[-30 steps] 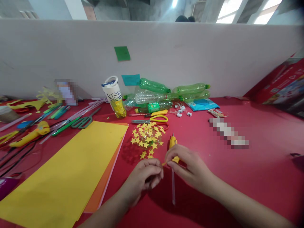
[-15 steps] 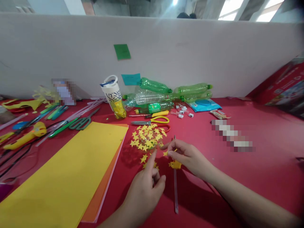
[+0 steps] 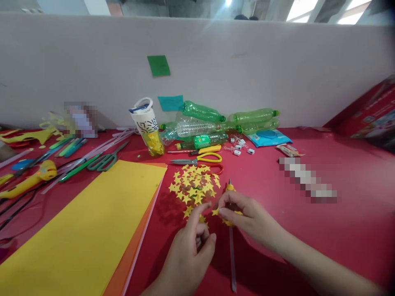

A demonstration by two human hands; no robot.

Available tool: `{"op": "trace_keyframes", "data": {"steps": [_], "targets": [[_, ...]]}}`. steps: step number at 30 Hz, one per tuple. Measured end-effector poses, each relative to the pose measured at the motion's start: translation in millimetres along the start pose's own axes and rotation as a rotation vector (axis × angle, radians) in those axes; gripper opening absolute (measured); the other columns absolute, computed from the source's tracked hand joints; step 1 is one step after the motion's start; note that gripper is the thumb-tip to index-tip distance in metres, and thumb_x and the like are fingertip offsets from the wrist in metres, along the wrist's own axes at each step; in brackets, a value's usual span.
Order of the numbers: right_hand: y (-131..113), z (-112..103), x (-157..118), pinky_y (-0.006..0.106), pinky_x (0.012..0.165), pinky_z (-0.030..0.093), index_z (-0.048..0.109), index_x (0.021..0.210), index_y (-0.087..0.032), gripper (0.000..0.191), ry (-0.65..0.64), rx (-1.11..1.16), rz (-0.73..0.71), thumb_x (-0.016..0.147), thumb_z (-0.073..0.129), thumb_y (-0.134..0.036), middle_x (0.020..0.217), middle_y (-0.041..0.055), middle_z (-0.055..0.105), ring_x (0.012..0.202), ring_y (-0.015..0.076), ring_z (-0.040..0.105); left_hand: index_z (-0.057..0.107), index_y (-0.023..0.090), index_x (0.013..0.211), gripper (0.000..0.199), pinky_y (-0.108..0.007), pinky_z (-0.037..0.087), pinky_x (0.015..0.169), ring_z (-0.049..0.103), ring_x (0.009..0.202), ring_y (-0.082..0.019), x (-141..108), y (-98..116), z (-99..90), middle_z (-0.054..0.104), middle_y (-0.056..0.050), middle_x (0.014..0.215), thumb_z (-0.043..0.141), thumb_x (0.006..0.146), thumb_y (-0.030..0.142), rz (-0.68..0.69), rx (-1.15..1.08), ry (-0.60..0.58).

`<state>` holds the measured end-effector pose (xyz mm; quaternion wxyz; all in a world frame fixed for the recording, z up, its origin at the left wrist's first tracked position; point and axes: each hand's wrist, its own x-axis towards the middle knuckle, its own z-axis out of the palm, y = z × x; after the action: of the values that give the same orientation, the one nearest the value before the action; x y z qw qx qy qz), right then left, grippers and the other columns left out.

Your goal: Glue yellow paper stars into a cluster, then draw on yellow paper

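Observation:
My right hand (image 3: pixel 247 207) pinches a small yellow paper star (image 3: pixel 215 212) between thumb and index finger. Under that hand lies a yellow glue gun (image 3: pixel 230 188), mostly covered, with its nozzle pointing away from me. A clear glue stick (image 3: pixel 232 259) extends from its near end. My left hand (image 3: pixel 193 246) hovers to the left, index finger stretched out and thumb apart, with nothing in it. Just beyond the left fingertip, many yellow stars (image 3: pixel 193 191) cover a rounded, see-through piece whose kind I cannot make out.
Yellow sheets (image 3: pixel 83 222) lie on the left of the red table. Beyond the stars are yellow-handled scissors (image 3: pixel 210 158), a cutter (image 3: pixel 210 150) and green bottles (image 3: pixel 202 110). A white cup (image 3: pixel 144 123) stands by the wall. Another yellow glue gun (image 3: pixel 31 179) rests far left.
My right hand has drawn slightly nearer with the star, uncovering more of the glue gun's front. The left index finger has come down a little from the star pile. The view has shifted slightly.

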<state>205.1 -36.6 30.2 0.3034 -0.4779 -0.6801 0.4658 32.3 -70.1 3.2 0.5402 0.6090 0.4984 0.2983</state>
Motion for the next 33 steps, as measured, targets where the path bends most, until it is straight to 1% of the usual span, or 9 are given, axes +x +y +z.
{"op": "trace_keyframes", "data": {"steps": [4, 11, 15, 22, 26, 33], "targets": [[1, 2, 2, 0.02, 0.057, 0.038, 0.052, 0.078, -0.019, 0.007, 0.031, 0.016, 0.001, 0.084, 0.051, -0.021, 0.071, -0.0033, 0.053, 0.064, 0.0099, 0.049, 0.037, 0.019, 0.127, 0.046, -0.022, 0.026, 0.049, 0.033, 0.049, -0.01, 1, -1, 0.8, 0.032, 0.008, 0.056, 0.045, 0.082, 0.023, -0.003, 0.011, 0.011], [6, 9, 6, 0.02, 0.056, 0.038, 0.051, 0.076, -0.019, 0.007, 0.079, 0.014, 0.014, 0.082, 0.05, -0.017, 0.069, -0.0036, 0.052, 0.062, 0.0095, 0.048, 0.037, 0.023, 0.125, 0.04, -0.021, 0.028, 0.051, 0.034, 0.052, -0.01, 1, -8, -1.1, 0.035, 0.008, 0.059, 0.042, 0.086, 0.023, 0.029, 0.054, -0.022], [6, 10, 7, 0.02, 0.055, 0.038, 0.052, 0.076, -0.019, 0.007, 0.101, 0.015, 0.006, 0.082, 0.049, -0.017, 0.068, -0.0033, 0.052, 0.062, 0.0098, 0.049, 0.04, 0.024, 0.124, 0.038, -0.021, 0.028, 0.051, 0.035, 0.053, -0.01, 1, -11, -0.5, 0.036, 0.008, 0.059, 0.043, 0.085, 0.023, 0.032, 0.066, 0.002], [6, 12, 7, 0.02, 0.054, 0.039, 0.05, 0.076, -0.02, 0.005, 0.128, -0.05, -0.012, 0.081, 0.05, -0.018, 0.07, -0.0028, 0.053, 0.062, 0.0102, 0.05, 0.039, 0.024, 0.125, 0.04, -0.021, 0.028, 0.051, 0.035, 0.053, -0.01, 1, -10, -1.0, 0.034, 0.008, 0.059, 0.042, 0.085, 0.023, 0.039, 0.071, -0.001], [6, 12, 7, 0.02, 0.057, 0.04, 0.051, 0.077, -0.02, 0.005, 0.131, -0.065, -0.031, 0.082, 0.05, -0.019, 0.071, -0.0027, 0.054, 0.064, 0.0103, 0.05, 0.04, 0.023, 0.123, 0.037, -0.021, 0.03, 0.052, 0.036, 0.054, -0.01, 1, -9, -1.6, 0.035, 0.007, 0.06, 0.043, 0.086, 0.023, 0.039, 0.081, 0.0], [5, 12, 7, 0.02, 0.054, 0.039, 0.05, 0.081, -0.02, 0.003, 0.16, -0.114, -0.045, 0.081, 0.053, -0.02, 0.072, -0.003, 0.055, 0.061, 0.0097, 0.048, 0.039, 0.024, 0.123, 0.036, -0.022, 0.03, 0.053, 0.035, 0.055, -0.01, 2, -9, -2.4, 0.034, 0.007, 0.061, 0.042, 0.087, 0.024, 0.023, 0.064, -0.01]]}}
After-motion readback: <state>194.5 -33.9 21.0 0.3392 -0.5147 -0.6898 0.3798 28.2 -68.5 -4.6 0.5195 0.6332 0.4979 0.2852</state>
